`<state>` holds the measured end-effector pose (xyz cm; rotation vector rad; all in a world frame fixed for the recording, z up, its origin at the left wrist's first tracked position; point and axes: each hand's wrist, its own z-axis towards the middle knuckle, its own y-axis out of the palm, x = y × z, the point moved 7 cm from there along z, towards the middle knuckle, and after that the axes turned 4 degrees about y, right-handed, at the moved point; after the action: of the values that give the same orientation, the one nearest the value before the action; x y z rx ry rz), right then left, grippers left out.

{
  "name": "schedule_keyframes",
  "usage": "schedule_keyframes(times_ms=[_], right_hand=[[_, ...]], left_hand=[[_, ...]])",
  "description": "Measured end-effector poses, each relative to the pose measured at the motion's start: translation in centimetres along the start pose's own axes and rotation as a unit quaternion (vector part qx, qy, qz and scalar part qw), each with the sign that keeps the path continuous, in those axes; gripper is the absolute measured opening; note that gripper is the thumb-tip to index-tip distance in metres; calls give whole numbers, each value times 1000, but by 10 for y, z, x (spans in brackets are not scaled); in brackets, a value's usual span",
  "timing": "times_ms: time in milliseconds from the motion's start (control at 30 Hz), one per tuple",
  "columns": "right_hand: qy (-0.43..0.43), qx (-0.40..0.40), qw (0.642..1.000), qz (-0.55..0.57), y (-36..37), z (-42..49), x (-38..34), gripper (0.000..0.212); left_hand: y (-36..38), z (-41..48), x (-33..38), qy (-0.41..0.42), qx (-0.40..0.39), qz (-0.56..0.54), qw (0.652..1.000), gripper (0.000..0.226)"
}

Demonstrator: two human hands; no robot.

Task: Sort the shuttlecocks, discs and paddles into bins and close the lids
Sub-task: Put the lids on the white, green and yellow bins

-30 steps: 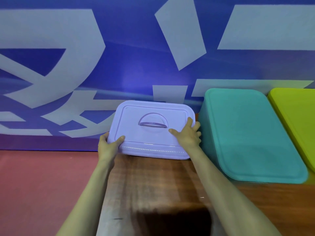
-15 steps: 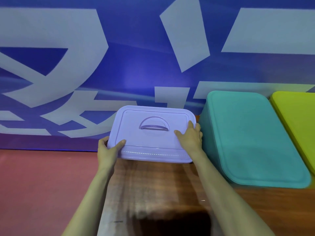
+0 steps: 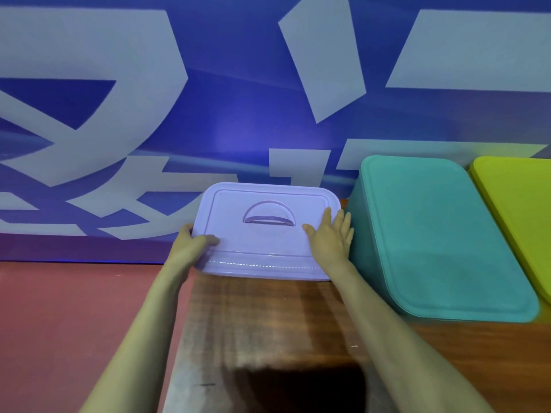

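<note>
Partly under right grip [image 3: 331,239], purple lid [image 3: 262,245]

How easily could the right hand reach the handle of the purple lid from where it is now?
Probably easily, yes. The right hand lies flat on the purple lid, and the handle sits just beside its thumb, with only bare lid between them. The left hand grips the opposite edge.

Glossy smooth plastic purple lid [image 3: 268,234]; matt teal lid [image 3: 441,234]; grained wooden table [image 3: 268,323].
</note>
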<state>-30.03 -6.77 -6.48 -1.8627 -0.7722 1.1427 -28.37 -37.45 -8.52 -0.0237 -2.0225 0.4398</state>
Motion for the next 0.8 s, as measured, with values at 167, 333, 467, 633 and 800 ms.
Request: schedule_keyframes(times_ms=[167,333,467,633,800], right_hand=[[-152,-4,988,-1,-2,5,-46,51],[-131,-10,991,-3,19,5,-43,44],[-147,0,989,-14,18,10,-43,45],[-145,-4,988,57,14,17,-42,58],[-105,104,988,38,4,35,-51,67]], left_hand=[[21,12,42,173,44,268,947,82],[59,2,37,219,56,465,856,55],[64,3,34,209,67,480,849,56],[66,4,35,212,71,474,852,56],[63,8,48,200,77,442,871,61]])
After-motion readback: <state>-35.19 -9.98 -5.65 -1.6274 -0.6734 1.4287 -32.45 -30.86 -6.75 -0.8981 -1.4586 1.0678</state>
